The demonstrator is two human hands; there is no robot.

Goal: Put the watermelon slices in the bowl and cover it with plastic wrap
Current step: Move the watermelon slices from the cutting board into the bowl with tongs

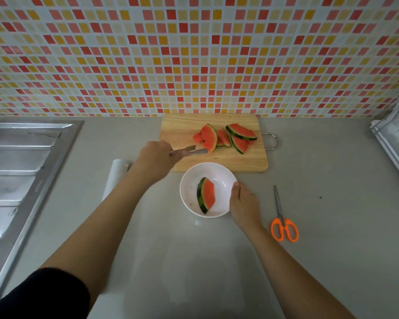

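A white bowl point(191, 192) stands on the grey counter with one watermelon slice point(206, 195) lying in it. Several more slices point(227, 137) lie on the wooden cutting board point(182, 132) behind the bowl. My left hand point(156, 157) grips metal tongs point(189, 151) whose tips reach just short of the nearest slice on the board. At the bowl's right rim, my right hand point(244, 204) holds the bowl, thumb on the edge. A roll of plastic wrap point(115, 173) lies left of the bowl, partly hidden by my left forearm.
Orange-handled scissors point(283, 223) lie right of the bowl. A steel sink with drainboard point(16, 180) fills the left side. A white dish rack point(396, 143) stands at the far right. The tiled wall rises right behind the board.
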